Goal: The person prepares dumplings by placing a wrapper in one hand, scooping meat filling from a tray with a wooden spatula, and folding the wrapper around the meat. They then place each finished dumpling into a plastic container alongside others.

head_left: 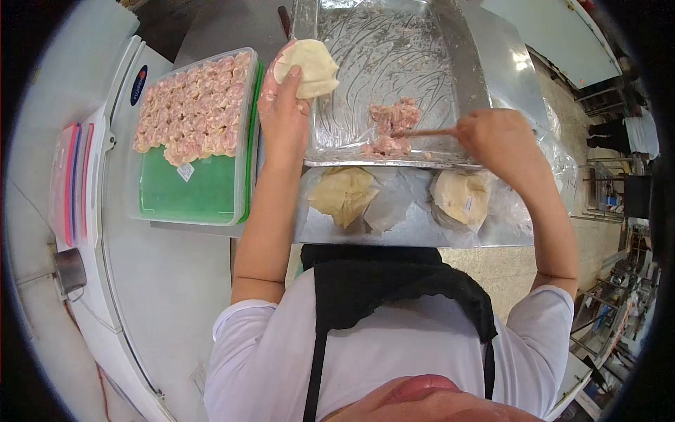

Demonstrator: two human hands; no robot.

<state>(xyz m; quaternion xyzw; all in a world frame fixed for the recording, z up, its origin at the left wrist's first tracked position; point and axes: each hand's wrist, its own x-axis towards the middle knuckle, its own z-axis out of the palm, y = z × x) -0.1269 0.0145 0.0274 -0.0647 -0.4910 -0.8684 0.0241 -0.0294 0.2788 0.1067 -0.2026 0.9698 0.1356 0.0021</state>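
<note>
My left hand (pixel 283 116) is closed on a few round, pale dough wrappers (pixel 316 65), with the thumb pressed over them. It is held up between a plastic tub and a large metal tray (pixel 307 158). My right hand (pixel 498 141) grips a thin wooden stick (pixel 432 132) at the tray's near right. The stick's far end touches pink minced meat (pixel 397 114), so its tip is partly covered. Smears of meat streak the tray's bottom.
Left of the tray, the tub (pixel 184 190) with a green bottom holds rows of filled dumplings (pixel 197 105). Along the near table edge lie a loose wrapper pile (pixel 342 193) and a bagged wrapper stack (pixel 460 199). A white freezer (pixel 165 281) stands left. Another person (pixel 640 133) is far right.
</note>
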